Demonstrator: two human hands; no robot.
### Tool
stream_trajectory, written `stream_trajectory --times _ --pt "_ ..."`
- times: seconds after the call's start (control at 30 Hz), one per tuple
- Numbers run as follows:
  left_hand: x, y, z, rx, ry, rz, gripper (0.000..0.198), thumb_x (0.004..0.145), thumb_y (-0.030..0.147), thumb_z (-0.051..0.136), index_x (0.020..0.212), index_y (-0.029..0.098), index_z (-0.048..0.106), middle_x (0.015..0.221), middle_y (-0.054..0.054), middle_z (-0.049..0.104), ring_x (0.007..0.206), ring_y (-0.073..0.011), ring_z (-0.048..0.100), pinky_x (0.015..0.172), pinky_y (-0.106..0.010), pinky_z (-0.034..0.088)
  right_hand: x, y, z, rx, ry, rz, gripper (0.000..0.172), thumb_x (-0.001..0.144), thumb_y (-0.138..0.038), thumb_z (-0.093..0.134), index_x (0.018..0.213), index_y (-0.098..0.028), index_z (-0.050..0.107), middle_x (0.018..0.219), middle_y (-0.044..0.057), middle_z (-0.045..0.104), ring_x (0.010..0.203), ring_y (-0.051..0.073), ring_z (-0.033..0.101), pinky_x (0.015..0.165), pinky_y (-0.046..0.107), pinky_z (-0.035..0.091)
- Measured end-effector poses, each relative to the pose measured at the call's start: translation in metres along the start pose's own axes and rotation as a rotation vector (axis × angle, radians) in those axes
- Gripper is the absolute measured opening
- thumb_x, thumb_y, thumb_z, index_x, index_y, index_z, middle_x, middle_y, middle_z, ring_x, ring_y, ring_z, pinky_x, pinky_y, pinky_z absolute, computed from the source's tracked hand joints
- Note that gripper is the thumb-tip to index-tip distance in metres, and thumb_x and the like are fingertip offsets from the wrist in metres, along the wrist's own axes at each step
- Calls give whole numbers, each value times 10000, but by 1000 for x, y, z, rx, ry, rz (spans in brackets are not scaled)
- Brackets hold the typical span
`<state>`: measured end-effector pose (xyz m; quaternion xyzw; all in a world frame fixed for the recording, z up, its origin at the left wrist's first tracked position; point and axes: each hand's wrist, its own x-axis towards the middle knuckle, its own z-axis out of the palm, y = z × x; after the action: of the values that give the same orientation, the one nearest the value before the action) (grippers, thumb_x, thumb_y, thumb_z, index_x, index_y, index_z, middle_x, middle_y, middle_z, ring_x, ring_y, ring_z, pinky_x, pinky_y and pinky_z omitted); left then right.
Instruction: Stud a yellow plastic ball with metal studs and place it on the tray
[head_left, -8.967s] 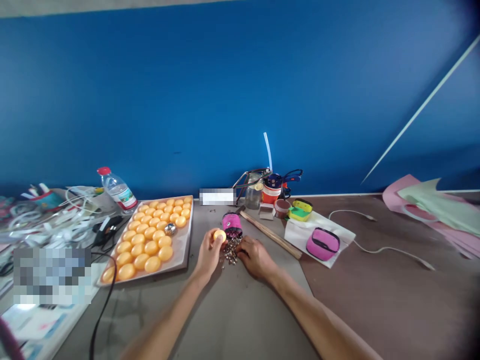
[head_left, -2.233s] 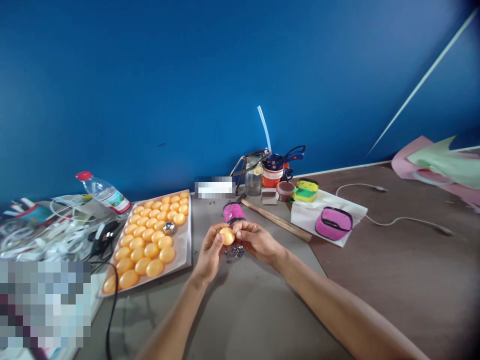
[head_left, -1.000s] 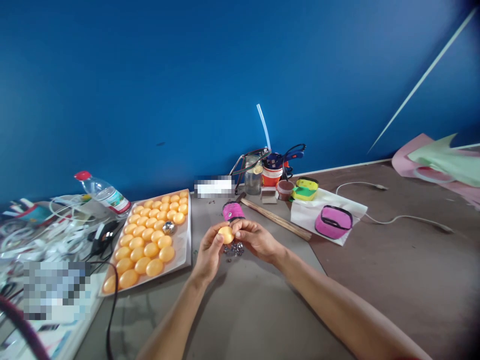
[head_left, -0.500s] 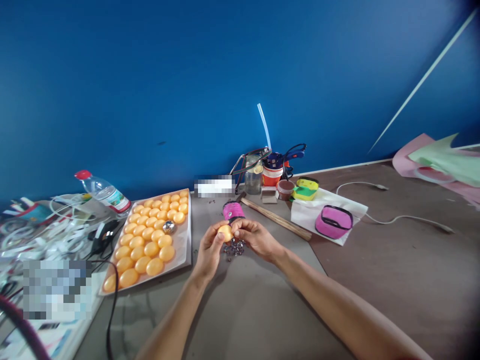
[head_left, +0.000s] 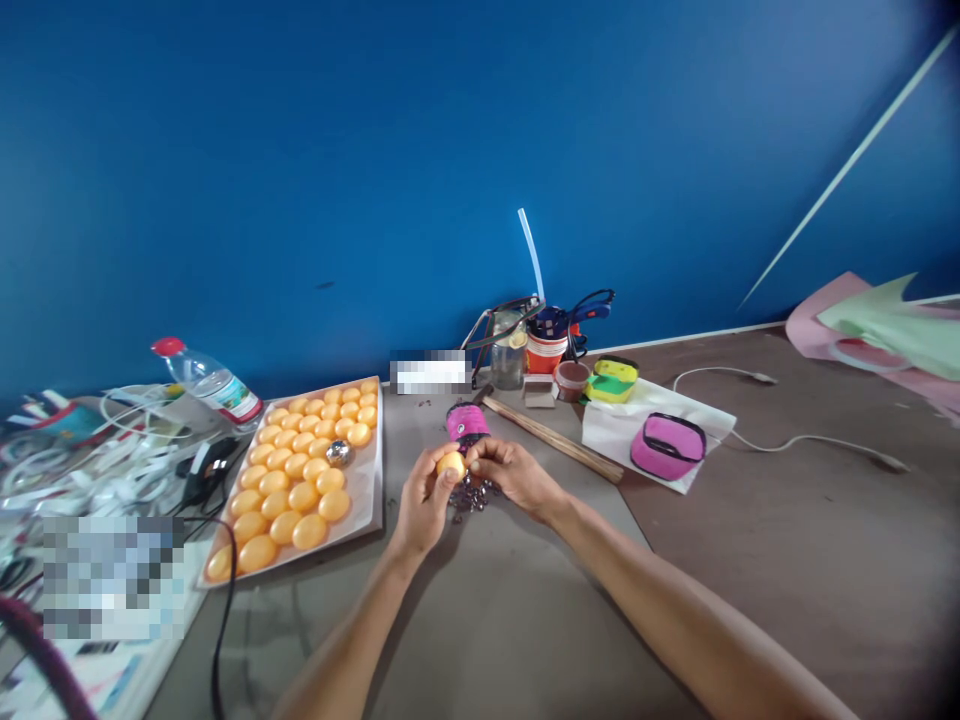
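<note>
My left hand grips a small orange ball between thumb and fingers. Close against the ball's right side, my right hand is closed in a pinch; whatever its fingertips hold is too small to make out. Beneath both hands lies a loose pile of small shiny dark pieces on the grey mat. Just beyond them is a pink pouch with black trim. To the left, a shallow white tray carries rows of similar orange balls, with one silver ball among them.
A hammer's wooden handle lies right of the hands. Behind it stand a glass jar, an orange cup and a round tub. Another pink pouch rests on white paper. Tangled cables and a bottle are at left.
The orange ball has turned slightly in my left hand, showing a paler face. My right hand stays pinched beside it, nearly in the same place. The tray and other objects look unchanged.
</note>
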<state>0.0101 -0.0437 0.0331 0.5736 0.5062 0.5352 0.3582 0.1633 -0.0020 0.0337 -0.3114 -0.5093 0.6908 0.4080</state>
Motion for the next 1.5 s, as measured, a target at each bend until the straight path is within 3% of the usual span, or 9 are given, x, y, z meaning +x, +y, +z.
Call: stream_trajectory --times 0.3,0.7,0.8,0.9,0.97,1.03,1.13,1.27,1.5 --pt "-1 -7 -1 83 -22 81 315 808 383 564 1039 180 636 939 -79 628 829 -189 562 748 -271 429 0 -1 1 71 -13 47 171 653 -288 691 694 -174 570 559 -42 577 511 89 505 543 230 371" --pt "-2 -5 3 81 -8 74 314 780 388 599 1008 181 657 914 -76 636 844 -196 567 771 -290 438 3 7 1 12 56 82 164 650 -229 677 662 -182 521 497 -52 542 474 89 481 506 226 355" --pt "-2 -6 7 -72 8 -43 352 772 419 601 1023 176 646 953 -79 645 855 -196 572 762 -296 455 3 5 3 140 28 85 217 631 -259 713 657 -177 514 539 -46 542 485 78 460 507 220 347" --pt "0 -9 8 -427 -25 -180 392 787 443 577 1070 173 607 923 -71 637 738 -157 579 676 -278 476 4 1 0 378 -99 71 268 626 -314 728 668 -176 502 547 -54 496 490 71 431 524 224 349" --pt "2 -10 6 -610 -70 -233 366 795 405 586 1083 180 594 888 -53 631 672 -123 573 645 -252 473 4 0 -4 390 -144 62 267 635 -330 719 687 -175 507 535 -67 452 474 62 391 508 215 325" --pt "5 -11 2 -708 -92 -260 337 787 360 612 1077 189 597 880 -43 633 661 -112 580 642 -239 472 4 1 -9 180 -129 34 211 680 -323 674 702 -170 530 542 -61 456 473 61 373 493 209 298" --pt "8 -10 -3 -785 -95 -273 328 771 329 638 1073 208 601 910 -46 646 693 -122 604 683 -260 482 2 5 -11 -415 -77 -100 64 743 -220 580 720 -161 588 638 -14 554 575 95 466 563 226 340" --pt "9 -7 -5 -825 -100 -270 320 752 299 662 1056 214 613 931 -53 658 716 -126 613 707 -271 482 -4 10 -7 -1084 -47 -313 90 767 -166 524 761 -161 613 780 48 620 726 149 543 673 255 372" --pt "9 -8 -4 -831 -104 -267 308 748 269 666 1047 212 620 944 -53 661 719 -125 616 720 -274 478 -6 5 -5 -1365 -25 -305 126 800 -208 496 831 -172 612 831 57 638 771 159 576 703 248 378"
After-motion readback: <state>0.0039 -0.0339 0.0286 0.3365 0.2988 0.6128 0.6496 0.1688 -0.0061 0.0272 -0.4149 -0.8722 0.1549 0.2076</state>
